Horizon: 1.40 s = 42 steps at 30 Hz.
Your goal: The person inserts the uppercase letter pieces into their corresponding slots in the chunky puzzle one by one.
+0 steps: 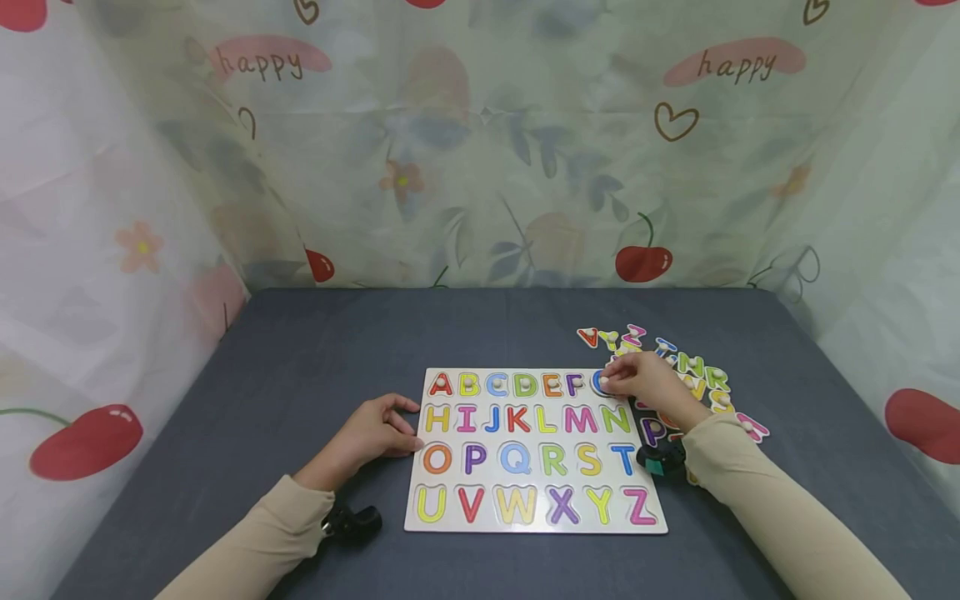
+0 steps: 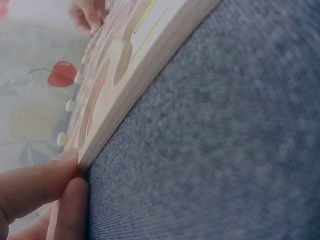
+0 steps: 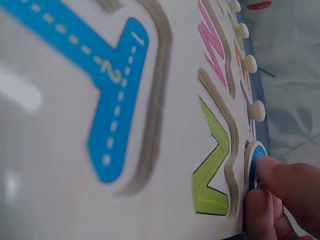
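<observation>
A white alphabet puzzle board [image 1: 491, 475] lies on the dark cloth. My left hand [image 1: 380, 427] grips its left edge, thumb and fingers at the rim in the left wrist view. At the board's upper right corner my right hand [image 1: 651, 382] pinches a blue letter G piece [image 3: 256, 156], which is over the last recess of the top row and partly covered by the fingers. Knobbed letter pieces A [image 1: 441, 384] through F [image 1: 575, 384] sit in the rest of that row. The lower rows show printed letters in their recesses.
Loose letter pieces lie in a heap right of the board, among them a green R [image 1: 717, 379] and a purple P [image 1: 652, 431], partly hidden under the right forearm. A red V [image 1: 588, 337] lies at the heap's far left. Patterned curtains [image 1: 480, 167] surround the table.
</observation>
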{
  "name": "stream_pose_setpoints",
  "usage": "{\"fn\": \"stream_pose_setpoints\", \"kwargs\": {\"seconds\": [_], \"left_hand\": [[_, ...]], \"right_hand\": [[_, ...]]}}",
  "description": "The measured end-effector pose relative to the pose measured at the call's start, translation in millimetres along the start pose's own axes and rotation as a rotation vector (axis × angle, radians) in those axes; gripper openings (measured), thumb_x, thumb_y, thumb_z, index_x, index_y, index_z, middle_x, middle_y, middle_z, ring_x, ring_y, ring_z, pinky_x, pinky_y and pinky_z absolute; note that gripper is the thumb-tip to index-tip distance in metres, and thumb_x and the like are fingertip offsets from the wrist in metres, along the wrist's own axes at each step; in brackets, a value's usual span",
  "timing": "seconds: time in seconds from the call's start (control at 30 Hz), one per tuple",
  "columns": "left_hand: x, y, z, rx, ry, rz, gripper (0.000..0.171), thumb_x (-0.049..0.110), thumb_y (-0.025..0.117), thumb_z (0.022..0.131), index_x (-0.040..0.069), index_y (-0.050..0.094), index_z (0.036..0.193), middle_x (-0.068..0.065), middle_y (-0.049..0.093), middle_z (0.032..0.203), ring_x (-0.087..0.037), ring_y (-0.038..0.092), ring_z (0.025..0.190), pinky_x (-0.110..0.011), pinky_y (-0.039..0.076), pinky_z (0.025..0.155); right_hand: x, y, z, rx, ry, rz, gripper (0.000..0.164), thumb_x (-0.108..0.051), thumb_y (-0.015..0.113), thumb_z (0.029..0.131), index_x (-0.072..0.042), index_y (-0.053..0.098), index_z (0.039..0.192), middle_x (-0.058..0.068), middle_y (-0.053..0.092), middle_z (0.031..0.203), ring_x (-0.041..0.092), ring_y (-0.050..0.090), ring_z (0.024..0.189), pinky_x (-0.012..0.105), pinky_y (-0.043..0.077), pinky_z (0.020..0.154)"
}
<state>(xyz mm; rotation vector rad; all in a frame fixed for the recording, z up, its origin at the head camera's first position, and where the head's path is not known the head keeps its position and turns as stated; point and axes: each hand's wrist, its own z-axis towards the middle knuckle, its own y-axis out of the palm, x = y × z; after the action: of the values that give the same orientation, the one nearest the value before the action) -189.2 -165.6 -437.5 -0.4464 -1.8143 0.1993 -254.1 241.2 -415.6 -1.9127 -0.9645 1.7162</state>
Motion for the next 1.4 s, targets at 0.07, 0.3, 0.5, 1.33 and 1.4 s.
{"fn": "stream_pose_setpoints", "kwargs": {"seconds": [0.07,0.3,0.5,1.33,1.4], "left_hand": [[0.1,0.0,-0.1,0.001,-0.001,0.002,0.051,0.001,0.080,0.067,0.005,0.056,0.112,-0.012,0.058,0.078,-0.019,0.060,0.064,-0.030,0.054,0.061],[0.3,0.0,-0.4,0.002,-0.004,-0.001,0.051,0.001,0.080,0.067,0.005,0.056,0.112,-0.012,0.058,0.077,-0.019,0.060,0.064,-0.031,0.054,0.061],[1.4,-0.4,-0.9,-0.002,0.001,0.000,0.051,0.001,0.080,0.067,0.005,0.056,0.112,-0.012,0.058,0.078,-0.019,0.060,0.064,-0.031,0.054,0.061],[2.6,0.4,-2.1,0.021,-0.013,0.017,0.053,0.002,0.081,0.066,0.005,0.056,0.113,-0.011,0.057,0.078,-0.019,0.059,0.064,-0.030,0.054,0.061],[2.8,0.5,-2.1,0.021,-0.010,0.017,0.053,0.002,0.081,0.066,0.005,0.056,0.113,-0.011,0.057,0.078,-0.019,0.059,0.064,-0.030,0.054,0.061]], "right_hand": [[-0.4,0.3,0.6,-0.001,0.010,-0.009,0.023,-0.023,0.071,0.082,-0.006,0.067,0.097,0.004,0.063,0.080,0.016,0.057,0.069,0.028,0.047,0.062],[-1.3,0.1,2.1,-0.015,0.042,-0.014,0.022,-0.025,0.071,0.083,-0.008,0.067,0.097,0.004,0.063,0.081,0.017,0.057,0.070,0.029,0.047,0.060],[-4.6,-0.9,2.5,-0.012,0.048,-0.027,0.022,-0.023,0.072,0.081,-0.006,0.067,0.095,0.004,0.063,0.078,0.017,0.057,0.068,0.028,0.047,0.060],[-7.2,-3.6,6.1,-0.073,0.064,-0.059,0.020,-0.022,0.073,0.080,-0.007,0.069,0.092,0.004,0.064,0.077,0.017,0.055,0.068,0.028,0.045,0.059],[-7.9,-4.3,6.1,-0.072,0.068,-0.060,0.021,-0.022,0.073,0.080,-0.007,0.068,0.093,0.004,0.064,0.078,0.017,0.055,0.068,0.028,0.044,0.059]]}}
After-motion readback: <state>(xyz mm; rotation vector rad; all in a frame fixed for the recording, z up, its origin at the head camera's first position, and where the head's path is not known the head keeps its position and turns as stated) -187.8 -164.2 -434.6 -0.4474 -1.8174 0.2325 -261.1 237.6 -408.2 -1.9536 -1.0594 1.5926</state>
